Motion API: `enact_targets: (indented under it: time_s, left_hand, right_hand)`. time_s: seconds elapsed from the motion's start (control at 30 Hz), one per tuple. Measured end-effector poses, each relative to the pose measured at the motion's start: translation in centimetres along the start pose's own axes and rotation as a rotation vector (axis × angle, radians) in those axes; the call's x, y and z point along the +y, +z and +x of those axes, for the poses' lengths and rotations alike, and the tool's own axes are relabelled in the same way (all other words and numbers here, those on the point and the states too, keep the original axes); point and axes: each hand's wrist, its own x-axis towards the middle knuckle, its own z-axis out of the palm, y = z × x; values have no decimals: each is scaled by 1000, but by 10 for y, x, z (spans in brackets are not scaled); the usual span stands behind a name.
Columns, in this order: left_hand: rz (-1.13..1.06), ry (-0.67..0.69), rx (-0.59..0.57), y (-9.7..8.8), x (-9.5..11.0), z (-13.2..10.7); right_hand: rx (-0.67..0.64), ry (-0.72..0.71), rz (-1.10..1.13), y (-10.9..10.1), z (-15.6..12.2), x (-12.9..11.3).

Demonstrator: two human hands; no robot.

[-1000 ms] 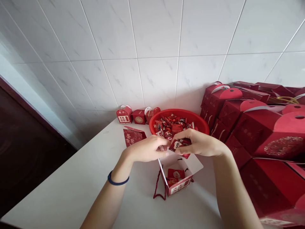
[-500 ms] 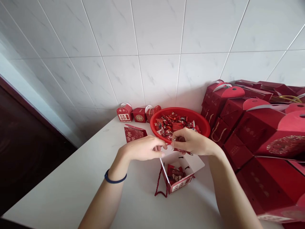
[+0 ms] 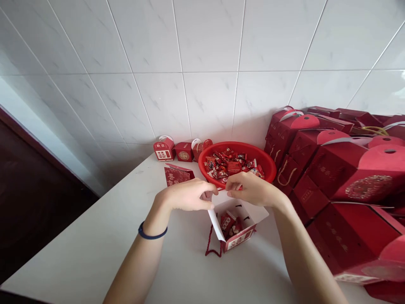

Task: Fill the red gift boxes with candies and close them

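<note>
An open red gift box (image 3: 239, 242) with white inner flaps and a dark red cord handle stands on the table below my hands. Red-wrapped candies (image 3: 230, 224) lie inside it. My left hand (image 3: 191, 195), a dark blue band on its wrist, has its fingers curled, with the thumb at the top of the box's left flap (image 3: 215, 226). Over the back of the box, my right hand (image 3: 253, 190) is bent with thumb and fingertips slightly apart; no candy shows in it. Just behind my hands is a red basin (image 3: 268, 162) of wrapped candies.
Several small red boxes (image 3: 164, 150) line the wall, with a red folded card (image 3: 177, 174) in front. Many red gift boxes (image 3: 348, 236) are stacked along the right side. The white table (image 3: 104, 249) meets a tiled wall at the back.
The red-wrapped candy in my right hand has left the fingers, and the candies in the box lie differently. The left flap leans inward more. My left hand has barely moved.
</note>
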Motion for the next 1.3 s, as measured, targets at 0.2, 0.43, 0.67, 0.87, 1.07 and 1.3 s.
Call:
enact_targets:
  time_s: [0.2, 0.43, 0.67, 0.87, 1.07, 1.3]
  left_hand:
    - [5, 7, -9, -1, -2, -4]
    - [-1, 31, -68, -2, -3, -5]
    - [-10, 47, -137, 0, -2, -4]
    - [19, 24, -102, 1, -1, -3]
    - [21, 16, -41, 12, 2, 9]
    - [44, -27, -17, 19, 14, 17]
  right_hand:
    - [13, -47, 91, -21, -25, 1]
    - [139, 399, -416, -4, -59, 1]
    - [116, 427, -246, 28, -92, 12]
    - [315, 166, 27, 59, -107, 27]
    - [389, -131, 104, 92, -104, 46]
    - [353, -198, 103, 106, -103, 59]
